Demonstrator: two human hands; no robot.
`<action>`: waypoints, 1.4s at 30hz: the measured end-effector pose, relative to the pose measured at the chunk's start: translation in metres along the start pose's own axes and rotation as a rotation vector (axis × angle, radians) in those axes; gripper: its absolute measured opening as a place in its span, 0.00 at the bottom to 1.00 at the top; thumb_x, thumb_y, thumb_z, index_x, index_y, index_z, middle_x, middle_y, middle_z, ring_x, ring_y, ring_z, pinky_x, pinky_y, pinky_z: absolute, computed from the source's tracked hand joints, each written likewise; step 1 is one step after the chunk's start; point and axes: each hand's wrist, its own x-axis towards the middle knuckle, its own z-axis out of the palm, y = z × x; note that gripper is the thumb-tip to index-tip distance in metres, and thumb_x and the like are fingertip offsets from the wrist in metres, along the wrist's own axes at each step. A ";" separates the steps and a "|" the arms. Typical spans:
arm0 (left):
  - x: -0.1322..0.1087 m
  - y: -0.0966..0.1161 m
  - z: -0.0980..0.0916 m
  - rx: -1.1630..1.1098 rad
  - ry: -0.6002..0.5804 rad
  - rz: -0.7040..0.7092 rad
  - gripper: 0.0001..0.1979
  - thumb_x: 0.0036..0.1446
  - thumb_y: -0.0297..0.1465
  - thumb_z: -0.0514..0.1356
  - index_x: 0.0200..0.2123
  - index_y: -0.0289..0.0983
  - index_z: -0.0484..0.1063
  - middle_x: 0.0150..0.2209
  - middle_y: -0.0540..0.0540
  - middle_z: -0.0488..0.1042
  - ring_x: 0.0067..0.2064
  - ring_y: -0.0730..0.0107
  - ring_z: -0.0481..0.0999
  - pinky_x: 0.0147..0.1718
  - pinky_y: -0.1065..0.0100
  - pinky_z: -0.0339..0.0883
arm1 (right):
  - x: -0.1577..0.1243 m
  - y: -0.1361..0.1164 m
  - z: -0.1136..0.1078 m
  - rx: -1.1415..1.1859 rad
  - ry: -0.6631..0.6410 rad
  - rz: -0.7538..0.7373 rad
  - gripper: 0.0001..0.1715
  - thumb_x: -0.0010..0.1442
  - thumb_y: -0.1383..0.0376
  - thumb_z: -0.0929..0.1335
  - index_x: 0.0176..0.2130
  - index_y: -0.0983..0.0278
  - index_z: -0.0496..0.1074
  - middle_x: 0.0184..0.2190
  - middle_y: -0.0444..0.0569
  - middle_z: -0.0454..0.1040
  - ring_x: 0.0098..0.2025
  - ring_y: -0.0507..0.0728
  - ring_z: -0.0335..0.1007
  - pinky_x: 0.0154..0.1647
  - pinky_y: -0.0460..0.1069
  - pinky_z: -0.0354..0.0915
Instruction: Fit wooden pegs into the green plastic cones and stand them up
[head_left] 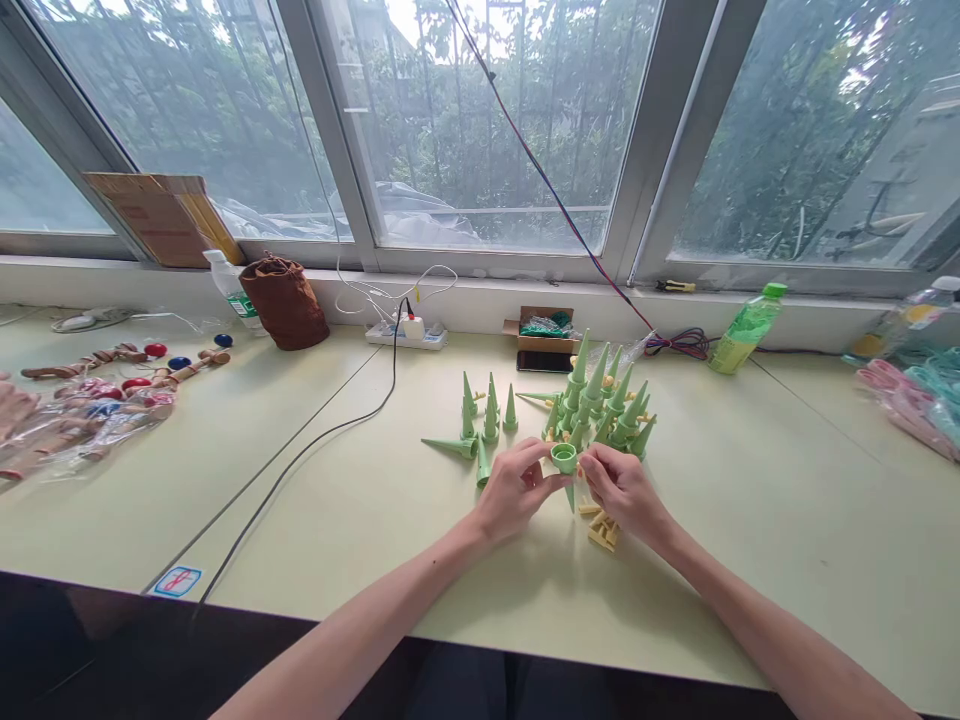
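Observation:
My left hand grips a green plastic cone, its hollow wide end facing up and its tip pointing down. Close against the cone's right side, my right hand has its fingers pinched together; what lies between them is too small and hidden to name. Below the hands lies a small pile of yellow plastic pieces. Just beyond them stands a dense cluster of green cones, several with small yellow bits at the side. Left of it are more green cones, some upright and some lying down.
A small cardboard box and a dark phone lie behind the cones. A black cable crosses the table from a power strip. A green bottle stands at right. Bagged wooden toys and another person's hand are far left.

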 end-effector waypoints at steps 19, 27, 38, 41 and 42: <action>-0.002 -0.002 0.002 0.063 0.042 0.071 0.12 0.63 0.33 0.60 0.49 0.36 0.74 0.37 0.46 0.78 0.20 0.82 0.60 0.22 0.75 0.62 | 0.001 0.000 0.008 0.342 -0.043 0.137 0.28 0.66 0.45 0.63 0.25 0.62 0.58 0.18 0.35 0.50 0.15 0.45 0.44 0.14 0.43 0.47; 0.001 0.005 0.001 -0.196 0.034 -0.138 0.20 0.61 0.35 0.61 0.55 0.35 0.68 0.37 0.45 0.76 0.18 0.84 0.64 0.16 0.78 0.61 | -0.003 -0.010 0.006 0.223 -0.067 0.094 0.21 0.67 0.51 0.65 0.29 0.62 0.61 0.20 0.38 0.56 0.18 0.47 0.50 0.18 0.44 0.51; -0.002 -0.002 0.001 -0.234 -0.133 -0.166 0.26 0.64 0.33 0.56 0.65 0.39 0.60 0.40 0.46 0.68 0.20 0.86 0.59 0.17 0.77 0.54 | -0.004 -0.006 0.007 0.173 -0.063 0.080 0.21 0.67 0.53 0.65 0.28 0.63 0.62 0.19 0.38 0.55 0.19 0.47 0.50 0.18 0.45 0.49; -0.004 -0.004 0.001 -0.211 -0.140 -0.148 0.29 0.62 0.30 0.57 0.66 0.40 0.58 0.40 0.47 0.66 0.21 0.87 0.59 0.18 0.77 0.54 | -0.004 -0.003 0.008 0.147 -0.057 0.078 0.22 0.67 0.53 0.64 0.27 0.63 0.62 0.19 0.38 0.55 0.19 0.48 0.49 0.18 0.45 0.49; -0.004 -0.005 0.001 -0.205 -0.143 -0.143 0.30 0.62 0.29 0.57 0.66 0.40 0.57 0.40 0.48 0.65 0.21 0.87 0.58 0.18 0.77 0.53 | -0.004 -0.003 0.009 0.134 -0.052 0.076 0.22 0.67 0.53 0.64 0.27 0.63 0.62 0.19 0.38 0.55 0.19 0.48 0.50 0.18 0.45 0.49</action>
